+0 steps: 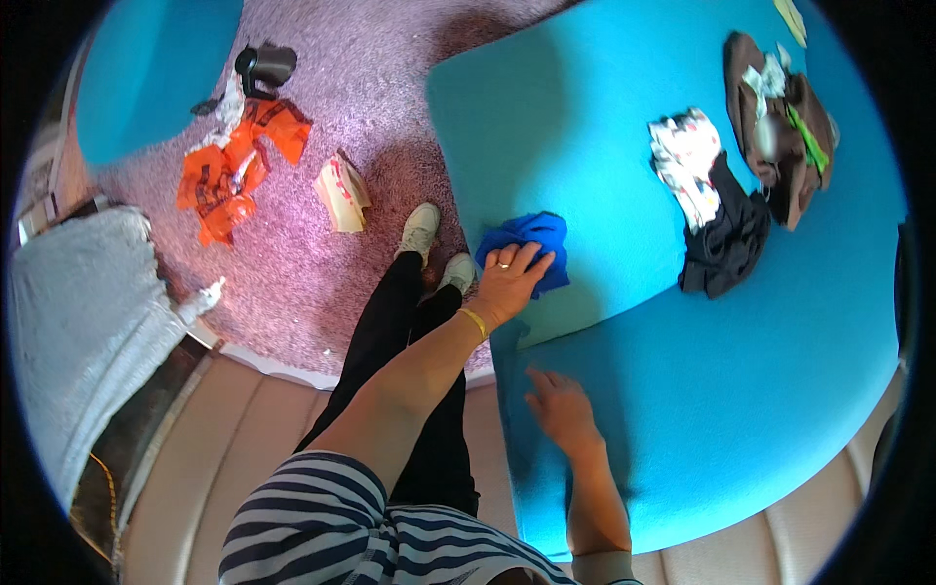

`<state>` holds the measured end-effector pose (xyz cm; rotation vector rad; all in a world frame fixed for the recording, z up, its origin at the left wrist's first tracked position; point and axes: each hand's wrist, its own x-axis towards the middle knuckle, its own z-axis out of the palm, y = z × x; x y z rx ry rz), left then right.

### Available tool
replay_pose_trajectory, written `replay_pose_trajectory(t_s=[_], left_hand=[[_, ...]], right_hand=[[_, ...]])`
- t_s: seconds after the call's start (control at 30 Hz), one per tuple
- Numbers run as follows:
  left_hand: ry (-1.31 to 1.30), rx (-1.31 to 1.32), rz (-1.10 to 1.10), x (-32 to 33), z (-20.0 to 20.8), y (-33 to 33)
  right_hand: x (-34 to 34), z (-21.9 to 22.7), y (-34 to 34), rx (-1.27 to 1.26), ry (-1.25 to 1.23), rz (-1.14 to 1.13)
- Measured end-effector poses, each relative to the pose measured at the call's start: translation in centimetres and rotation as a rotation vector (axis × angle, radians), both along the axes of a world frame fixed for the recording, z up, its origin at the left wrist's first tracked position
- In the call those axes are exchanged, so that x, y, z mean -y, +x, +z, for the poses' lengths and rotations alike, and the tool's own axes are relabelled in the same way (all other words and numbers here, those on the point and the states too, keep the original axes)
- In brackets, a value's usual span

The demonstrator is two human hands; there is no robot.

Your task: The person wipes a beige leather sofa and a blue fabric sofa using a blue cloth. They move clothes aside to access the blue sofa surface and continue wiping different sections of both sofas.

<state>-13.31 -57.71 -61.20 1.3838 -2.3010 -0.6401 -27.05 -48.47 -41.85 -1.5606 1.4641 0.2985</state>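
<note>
My left hand [509, 278] presses flat, grip released, on a blue cloth [531, 244] on the turquoise surface [780, 390]; my right hand [561, 409] rests open beside.

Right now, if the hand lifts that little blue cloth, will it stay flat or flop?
Probably flop: the blue cloth lies bunched in soft folds under the left hand. It looks small and likely light. On the turquoise cushion it probably won't roll.

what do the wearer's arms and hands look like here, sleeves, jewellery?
Both forearms are bare. The left hand has a ring on one finger and a yellow band at the wrist. The right hand shows nothing worn. The striped navy-and-white short sleeve covers the left upper arm.
</note>
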Motion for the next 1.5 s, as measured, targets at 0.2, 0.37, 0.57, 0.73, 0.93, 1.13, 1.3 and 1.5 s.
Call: replay_pose_trajectory(t_s=[0.2, 0.37, 0.57, 0.73, 0.93, 1.13, 1.3, 1.5], left_hand=[[-0.173, -0.130, -0.119, 6.2, -2.5, 2.6], [-0.209, -0.303, 0.200, 16.1, -2.7, 8.1], [-0.089, -0.457, 0.612, 19.1, -2.7, 8.6], [-0.021, -0.338, 0.791, 9.0, -3.4, 4.7], [0.381, -0.396, 0.939, 0.3, -3.2, 2.9], [0.127, -0.439, 1.042, 12.5, -6.1, 4.8], [-0.102, -0.332, 0.973, 23.9, -4.5, 7.2], [0.011, -0.432, 1.012, 18.9, -6.3, 6.6]], right_hand=[[1.9, -8.5, -1.3, 0.006, -0.006, 0.170], [17.4, -17.2, -0.4, 0.202, -0.724, -0.059], [34.1, -19.1, 6.4, 0.086, -1.153, -0.003], [34.5, -22.4, 6.3, -0.025, -1.285, 0.026], [34.4, -23.2, 6.4, -0.032, -1.294, 0.005], [34.3, -23.6, 6.3, -0.060, -1.318, 0.035], [34.2, -23.8, 6.2, -0.044, -1.318, 0.045], [34.2, -24.1, 6.2, -0.056, -1.332, 0.058]])
